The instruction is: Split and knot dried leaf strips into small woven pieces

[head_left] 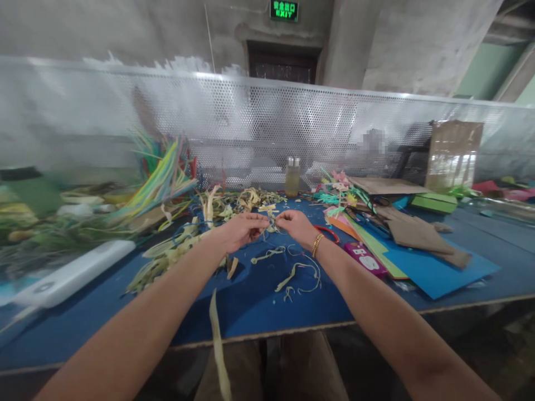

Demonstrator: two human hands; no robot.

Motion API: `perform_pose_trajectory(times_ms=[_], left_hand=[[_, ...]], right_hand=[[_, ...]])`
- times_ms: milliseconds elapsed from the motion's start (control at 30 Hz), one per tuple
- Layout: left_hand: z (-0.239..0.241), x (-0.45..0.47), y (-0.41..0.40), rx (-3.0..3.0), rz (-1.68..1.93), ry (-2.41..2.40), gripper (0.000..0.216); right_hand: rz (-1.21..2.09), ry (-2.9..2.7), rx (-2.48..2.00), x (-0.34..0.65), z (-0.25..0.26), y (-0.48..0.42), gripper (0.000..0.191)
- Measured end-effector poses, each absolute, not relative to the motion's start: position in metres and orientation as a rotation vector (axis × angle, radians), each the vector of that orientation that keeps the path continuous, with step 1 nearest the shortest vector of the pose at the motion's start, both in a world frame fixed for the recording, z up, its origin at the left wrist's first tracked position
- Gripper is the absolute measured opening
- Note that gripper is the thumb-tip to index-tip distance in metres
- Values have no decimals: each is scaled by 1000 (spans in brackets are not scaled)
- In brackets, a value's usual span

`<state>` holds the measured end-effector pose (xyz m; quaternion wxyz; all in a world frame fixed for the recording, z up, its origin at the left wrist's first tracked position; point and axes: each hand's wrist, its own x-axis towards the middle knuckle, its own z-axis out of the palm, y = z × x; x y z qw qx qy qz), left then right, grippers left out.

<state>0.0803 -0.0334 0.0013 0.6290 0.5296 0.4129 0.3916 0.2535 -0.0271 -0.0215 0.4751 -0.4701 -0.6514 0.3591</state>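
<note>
Both my hands meet over the middle of the blue table (251, 312). My left hand (242, 229) is closed, its fingers pinched on a thin pale straw-like strip (271, 224). My right hand (296, 224), with a gold bracelet on the wrist, pinches the same strip from the other side. Loose curled strips (298, 275) lie on the table just below my hands. A long pale strip (219, 351) hangs over the table's near edge. A heap of pale dry strips (238, 201) lies behind my hands.
Coloured strips (165, 167) fan up at the left beside a white flat device (71, 275). A glass bottle (292, 177) stands at the back. Coloured paper sheets (434, 270), a pink packet (365, 258) and red scissor handles (330, 231) lie at the right. A perforated metal screen (267, 128) backs the table.
</note>
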Motion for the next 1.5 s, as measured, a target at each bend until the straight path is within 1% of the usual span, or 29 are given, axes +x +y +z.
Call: perform_pose_trajectory(times_ms=[100,200,300,367,433,533,633,733,833,933,1067,1267,1367,1433,1500], left_hand=[[3,81,-37,1246,815,950,20],[3,82,-41,1306,736,911,18],[1,82,-42,1389,672,922,21],[-2,81,-39,1397,732,995,27],[-5,81,-34,1368,886,1068,32],[-9,82,-27,1392,1054,1113,29],[-11,84,-26,1449,1086,1103,27],[-12,86,-27,1489,1101,1107,24],[-12,85,-27,1579,1088,1139,22],[-12,82,-26,1683,1066,1187,22],[-11,80,-24,1774,1030,1223,22],[-9,80,-27,1771,924,1203,26],[-8,82,-29,1655,884,1145,24],[-8,83,-29,1617,895,1121,21],[-8,83,-29,1617,927,1123,17]], right_hand=[[842,-1536,-1194,255,-23,-25,16],[876,-1432,-1174,256,-23,-24,16],[926,-1389,-1123,257,-21,-25,15],[981,-1401,-1103,256,-21,-26,16],[1039,-1412,-1093,254,-21,-27,16],[1103,-1431,-1086,249,-22,-29,15],[1126,-1452,-1085,247,-25,-30,16],[1078,-1495,-1099,247,-27,-30,17],[962,-1579,-1136,248,-29,-31,17],[852,-1652,-1159,248,-30,-31,18],[783,-1691,-1152,247,-30,-32,20],[695,-1659,-1195,248,-28,-30,15],[706,-1634,-1195,248,-28,-29,14],[779,-1624,-1172,247,-29,-30,14],[891,-1622,-1126,246,-29,-31,20]])
